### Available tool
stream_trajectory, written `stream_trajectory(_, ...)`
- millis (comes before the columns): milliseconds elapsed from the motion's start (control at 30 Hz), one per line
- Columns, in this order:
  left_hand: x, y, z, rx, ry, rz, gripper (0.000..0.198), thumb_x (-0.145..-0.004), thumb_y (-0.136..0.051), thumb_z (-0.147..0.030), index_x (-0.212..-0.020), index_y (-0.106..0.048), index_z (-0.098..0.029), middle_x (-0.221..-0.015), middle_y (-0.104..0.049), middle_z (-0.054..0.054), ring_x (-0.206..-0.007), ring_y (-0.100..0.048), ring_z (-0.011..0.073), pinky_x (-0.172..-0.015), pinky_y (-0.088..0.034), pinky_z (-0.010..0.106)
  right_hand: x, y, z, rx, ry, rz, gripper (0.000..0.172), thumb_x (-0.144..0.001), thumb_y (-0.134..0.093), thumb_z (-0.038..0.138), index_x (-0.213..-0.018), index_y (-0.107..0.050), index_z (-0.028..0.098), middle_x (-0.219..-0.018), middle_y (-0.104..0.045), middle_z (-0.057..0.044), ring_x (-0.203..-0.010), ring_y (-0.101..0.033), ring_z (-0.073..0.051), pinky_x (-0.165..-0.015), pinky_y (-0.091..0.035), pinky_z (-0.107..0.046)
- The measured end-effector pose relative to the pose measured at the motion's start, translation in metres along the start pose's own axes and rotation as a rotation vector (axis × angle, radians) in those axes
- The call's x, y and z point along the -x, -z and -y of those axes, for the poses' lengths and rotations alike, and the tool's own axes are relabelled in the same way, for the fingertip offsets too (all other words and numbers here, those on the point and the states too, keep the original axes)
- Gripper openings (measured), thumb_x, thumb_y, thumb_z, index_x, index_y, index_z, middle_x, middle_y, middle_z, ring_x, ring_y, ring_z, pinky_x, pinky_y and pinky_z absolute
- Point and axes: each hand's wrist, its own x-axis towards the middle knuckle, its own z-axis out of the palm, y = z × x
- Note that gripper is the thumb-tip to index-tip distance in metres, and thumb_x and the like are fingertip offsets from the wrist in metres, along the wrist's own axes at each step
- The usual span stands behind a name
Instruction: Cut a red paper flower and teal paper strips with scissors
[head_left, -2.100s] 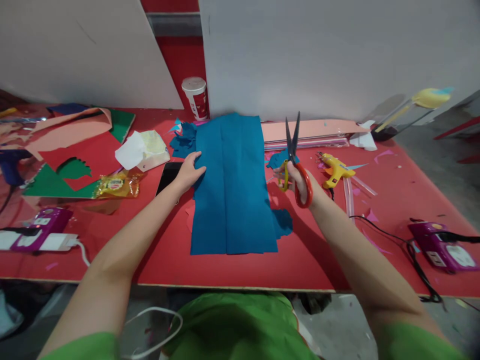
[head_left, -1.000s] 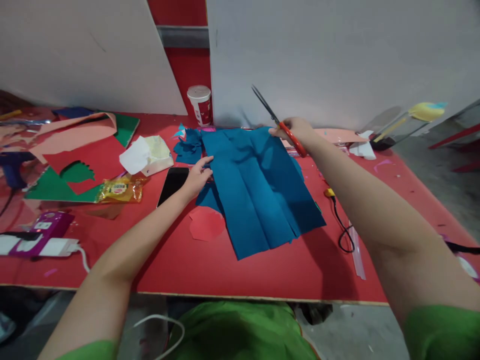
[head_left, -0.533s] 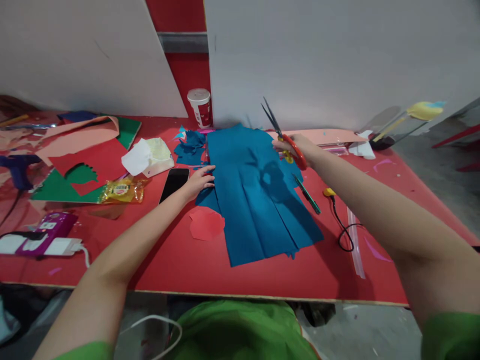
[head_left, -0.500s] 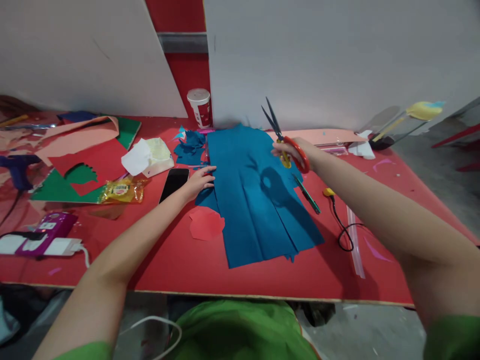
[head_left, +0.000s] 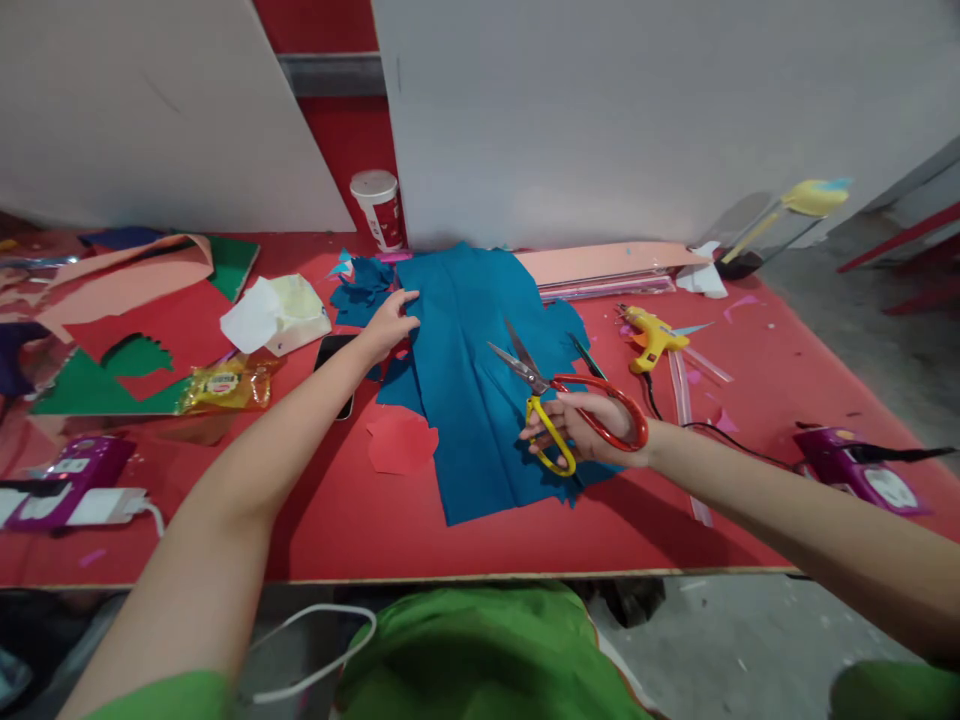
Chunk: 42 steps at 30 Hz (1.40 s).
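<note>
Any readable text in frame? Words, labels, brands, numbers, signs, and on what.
None legible.
Cup: pale marks on red, too small and blurred to read.
Yellow wrapper: printed label, too small and blurred to read.
Scissors, blue sheet: no text visible.

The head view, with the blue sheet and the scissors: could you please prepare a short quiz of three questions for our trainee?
1. Multiple choice: what does the right hand hold?
A) a phone
B) the scissors
C) a paper cup

2. True or false: the left hand is at the right edge of the blue sheet.

3. Short answer: which yellow tool lies on the red table, to the right of the blue sheet?

Key:
1. B.
2. False; it is at the left edge.
3. The glue gun.
</note>
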Motion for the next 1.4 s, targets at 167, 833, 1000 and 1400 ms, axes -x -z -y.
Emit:
stream_trajectory(167,0.002,0.002,-0.006,-0.301,-0.228,0.075,0.065,-0.061,-0.052,-0.005,-0.125,-0.043,-0.012,-0.143,-0.023,0.013,-0.131,-0.023,0.0270,-0.106,-0.022,0.038,0.003,-0.002,-0.018,-0.075,0.002,0.000,0.027,-0.079,-0.051,0.043,-0.080,-0.058,0.017,-0.097,-0.064,-0.010,-0.081,-0.062,-0.020,-0.060,-0.049,-0.030)
stream_trajectory(833,0.085,-0.016,-0.009,0.191,0.214,0.494,0.042,-0.066,-0.058,-0.021,-0.108,-0.055,-0.024,-0.090,-0.052,0.004,-0.066,-0.052,0.0106,-0.064,-0.045,0.027,0.022,-0.019,-0.058,-0.152,-0.009,0.080,0.058,-0.066,-0.042,0.074,-0.085,-0.057,0.022,-0.102,-0.056,-0.009,-0.092,-0.056,-0.024,-0.072,-0.047,-0.036)
stream_trajectory(1000,0.110,-0.024,-0.014,-0.005,0.244,0.636,0.042,-0.069,-0.055,-0.025,-0.111,-0.053,-0.022,-0.076,-0.052,0.001,-0.058,-0.048,0.0095,-0.057,-0.038,0.024,0.027,-0.022,-0.064,-0.164,-0.026,0.008,0.061,-0.065,-0.043,0.074,-0.086,-0.056,0.019,-0.101,-0.055,-0.011,-0.093,-0.055,-0.024,-0.066,-0.047,-0.033)
stream_trajectory(1400,0.159,-0.052,-0.007,0.072,0.321,0.597,0.044,-0.066,-0.054,-0.022,-0.110,-0.054,-0.018,-0.074,-0.053,-0.001,-0.059,-0.044,0.0087,-0.059,-0.037,0.023,0.067,-0.038,-0.069,0.076,-0.254,0.007,0.060,-0.060,-0.049,0.074,-0.070,-0.054,0.015,-0.069,-0.058,-0.006,-0.055,-0.056,-0.012,-0.039,-0.041,-0.018)
